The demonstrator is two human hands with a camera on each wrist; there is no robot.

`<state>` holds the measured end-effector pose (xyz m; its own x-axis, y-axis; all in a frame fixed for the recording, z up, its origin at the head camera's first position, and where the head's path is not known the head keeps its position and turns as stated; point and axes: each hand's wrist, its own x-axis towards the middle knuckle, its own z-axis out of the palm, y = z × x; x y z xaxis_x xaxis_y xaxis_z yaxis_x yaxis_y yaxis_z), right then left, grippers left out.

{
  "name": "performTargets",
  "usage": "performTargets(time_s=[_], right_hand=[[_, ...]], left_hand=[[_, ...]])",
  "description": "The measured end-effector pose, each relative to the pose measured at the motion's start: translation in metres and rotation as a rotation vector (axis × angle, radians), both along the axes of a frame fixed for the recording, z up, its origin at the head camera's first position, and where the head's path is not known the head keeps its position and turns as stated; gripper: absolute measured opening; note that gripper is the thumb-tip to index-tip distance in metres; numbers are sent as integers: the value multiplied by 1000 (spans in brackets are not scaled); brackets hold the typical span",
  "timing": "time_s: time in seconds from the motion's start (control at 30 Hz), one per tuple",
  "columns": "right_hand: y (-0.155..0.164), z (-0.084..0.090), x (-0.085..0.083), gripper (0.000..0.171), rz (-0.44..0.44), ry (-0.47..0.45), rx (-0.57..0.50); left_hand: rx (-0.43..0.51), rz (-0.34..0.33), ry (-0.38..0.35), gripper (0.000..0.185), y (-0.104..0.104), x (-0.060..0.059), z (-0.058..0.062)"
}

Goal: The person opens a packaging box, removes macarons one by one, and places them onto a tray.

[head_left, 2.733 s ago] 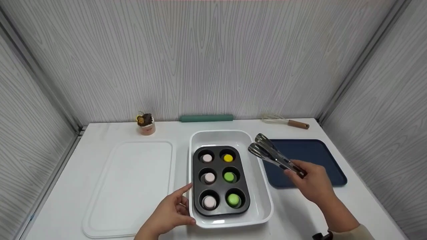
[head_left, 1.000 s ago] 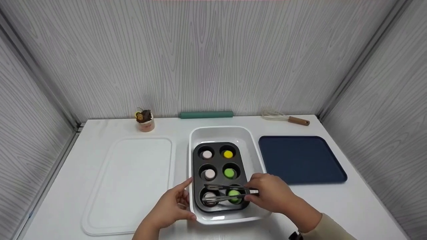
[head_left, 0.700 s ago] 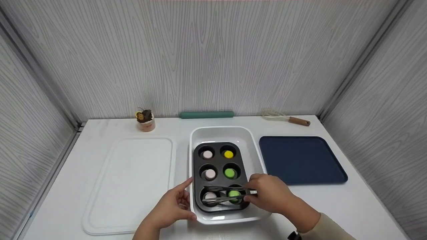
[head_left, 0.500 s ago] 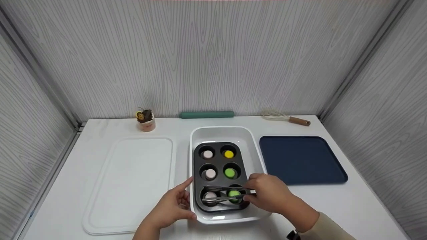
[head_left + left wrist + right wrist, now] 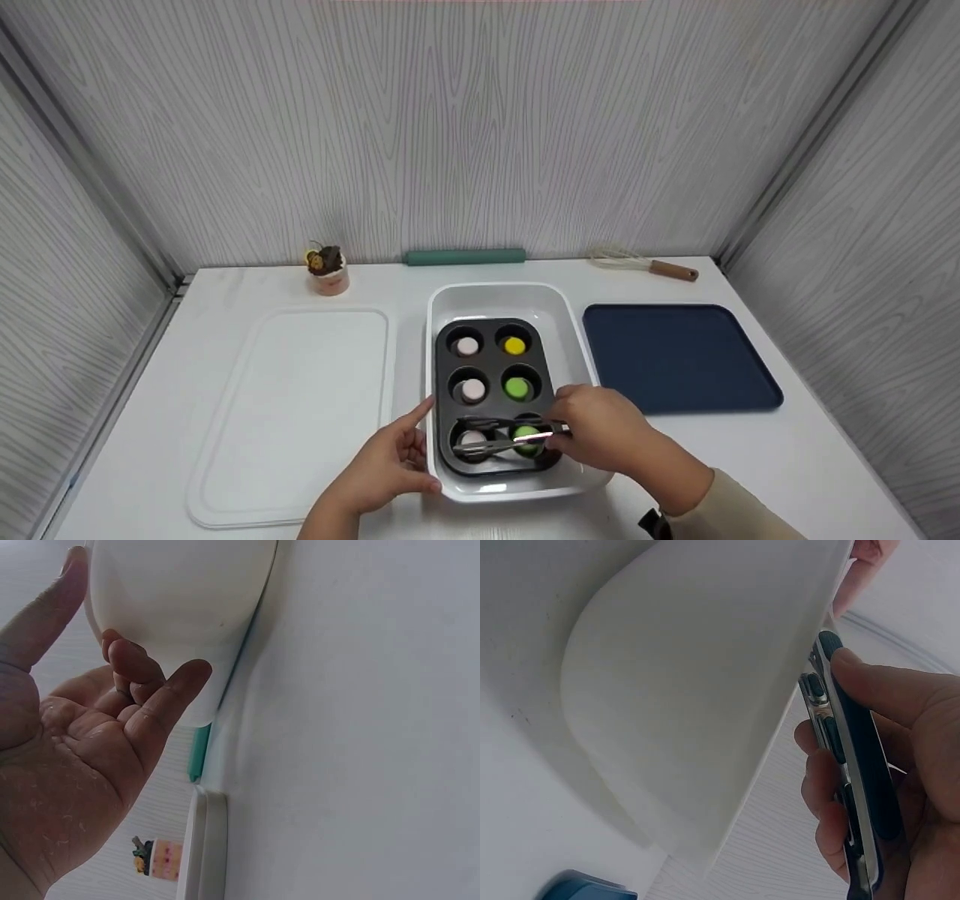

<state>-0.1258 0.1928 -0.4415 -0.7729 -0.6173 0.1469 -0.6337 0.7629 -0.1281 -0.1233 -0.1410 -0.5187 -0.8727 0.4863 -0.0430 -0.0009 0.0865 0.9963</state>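
Beside white dish (image 5: 570, 352): navy tray (image 5: 679, 356), white board (image 5: 300, 412).

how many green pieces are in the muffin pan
2. One green piece sits in the middle cup of the right column; the other green piece is in the near right cup, partly behind the tongs gripped by the right hand.

1. The head view looks forward and down from above the table's near edge, taking in the white dish (image 5: 517, 300) at centre frame.
2. The left wrist view sits low and close, facing the dish's outer wall (image 5: 180, 607) at upper left.
3. The right wrist view, equally close, shares that dish (image 5: 690, 690).
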Motion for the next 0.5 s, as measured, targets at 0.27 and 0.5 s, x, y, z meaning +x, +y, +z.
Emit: performTargets(time_s=[0.27, 0.5], right_hand=[[-4, 4, -1, 16, -14, -29, 33], [-2, -2, 0, 16, -2, 10, 13]], left_hand=[[11, -5, -13, 123, 0, -1, -1], [12, -22, -6, 121, -2, -2, -1]])
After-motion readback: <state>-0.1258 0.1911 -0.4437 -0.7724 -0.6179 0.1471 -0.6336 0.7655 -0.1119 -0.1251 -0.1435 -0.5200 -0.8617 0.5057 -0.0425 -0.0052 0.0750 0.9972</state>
